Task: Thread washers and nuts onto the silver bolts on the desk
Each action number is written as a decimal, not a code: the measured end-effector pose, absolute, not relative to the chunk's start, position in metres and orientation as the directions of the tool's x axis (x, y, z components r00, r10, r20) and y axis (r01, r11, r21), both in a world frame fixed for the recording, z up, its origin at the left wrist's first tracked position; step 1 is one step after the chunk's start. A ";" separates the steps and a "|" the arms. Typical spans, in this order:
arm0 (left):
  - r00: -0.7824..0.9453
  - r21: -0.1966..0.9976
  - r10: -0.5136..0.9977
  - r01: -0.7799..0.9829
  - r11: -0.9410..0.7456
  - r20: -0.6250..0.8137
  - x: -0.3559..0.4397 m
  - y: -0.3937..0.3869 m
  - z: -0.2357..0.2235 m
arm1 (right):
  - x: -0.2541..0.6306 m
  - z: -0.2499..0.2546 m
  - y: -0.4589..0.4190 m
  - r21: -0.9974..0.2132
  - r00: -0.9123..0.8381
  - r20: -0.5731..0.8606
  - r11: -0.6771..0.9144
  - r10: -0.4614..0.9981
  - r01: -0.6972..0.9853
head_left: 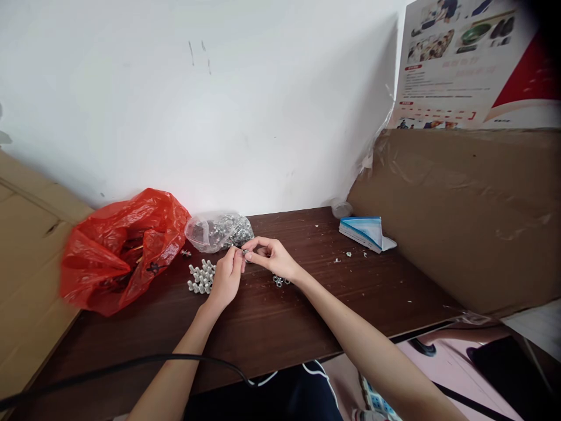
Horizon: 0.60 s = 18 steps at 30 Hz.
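My left hand point(227, 273) and my right hand point(276, 258) meet over the table, fingertips almost touching. Between them is a small shiny metal piece point(245, 252), pinched by the thumb and fingers of both hands; its exact kind is too small to tell. Just left of my left hand stands a cluster of pale grey metal fittings point(201, 277), upright in a close group. Several shiny metal nuts point(279, 280) lie beneath my right wrist, partly covered by it. Behind my hands rests a clear plastic bag point(219, 231) filled with small metal parts.
A red plastic bag point(127, 251) sits at the left beside a cardboard panel point(35, 257). On the right, a blue and white packet point(363, 233) lies near a cardboard box point(464, 216). Small scraps dot the dark table point(307, 316). A black cable point(144, 358) crosses in front.
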<state>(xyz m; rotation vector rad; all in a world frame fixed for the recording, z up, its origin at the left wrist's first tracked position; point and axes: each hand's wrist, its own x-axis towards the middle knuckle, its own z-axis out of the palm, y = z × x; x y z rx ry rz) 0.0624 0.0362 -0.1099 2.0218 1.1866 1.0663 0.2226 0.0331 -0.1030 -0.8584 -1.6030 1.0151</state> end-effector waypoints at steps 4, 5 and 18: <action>0.331 0.771 0.872 0.421 -0.478 0.360 0.063 0.035 -0.110 | 0.221 -0.106 0.036 -0.925 -0.190 0.372 0.380 0.909 0.007; 0.336 0.770 0.870 0.418 -0.482 0.361 0.063 0.035 -0.109 | 0.220 -0.106 0.036 -0.928 -0.189 0.367 0.373 0.911 -0.005; 0.322 0.779 0.870 0.400 -0.483 0.374 0.063 0.034 -0.111 | 0.222 -0.106 0.036 -0.939 -0.233 0.330 0.344 0.915 0.021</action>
